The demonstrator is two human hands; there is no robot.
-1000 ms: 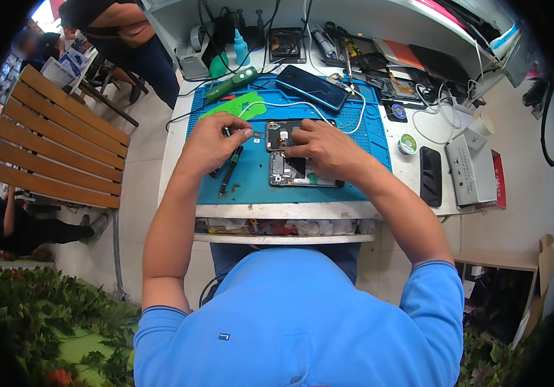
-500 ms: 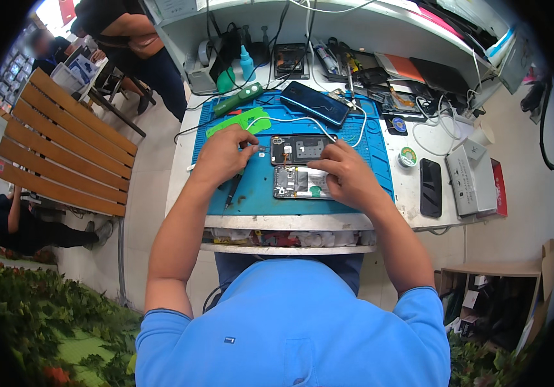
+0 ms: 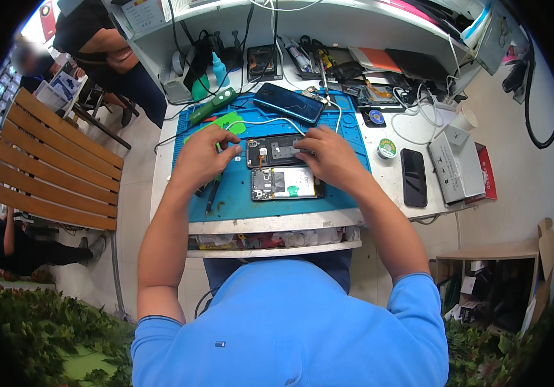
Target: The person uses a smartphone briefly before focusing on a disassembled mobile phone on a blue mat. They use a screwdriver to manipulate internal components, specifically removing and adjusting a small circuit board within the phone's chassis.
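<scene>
An opened phone lies on the blue work mat (image 3: 232,203). Its dark back cover (image 3: 274,151) is at the far side, and the phone body (image 3: 283,184), with a bared circuit board and a silvery battery, is nearer me. A thin orange cable bridges the two at their left. My right hand (image 3: 334,158) has curled fingers on the cover's right end, hiding that part. Left of the cover, my left hand (image 3: 201,158) hovers with thumb and index finger apart, nothing visible between them. By its fingertips lies a tiny part (image 3: 237,158). A dark pen-like tool (image 3: 212,197) lies below.
A dark blue phone (image 3: 288,103), a green-handled tool (image 3: 212,106) and a white cable lie behind. To the right are a small round tub (image 3: 386,149), a black phone (image 3: 414,177) and a white box (image 3: 455,164). Shelving overhangs the back. People are at left.
My right hand's fingers have shifted from between the two phone halves onto the back cover. My left thumb and index finger have parted slightly. The whole view has shifted, moving the bench leftward.
</scene>
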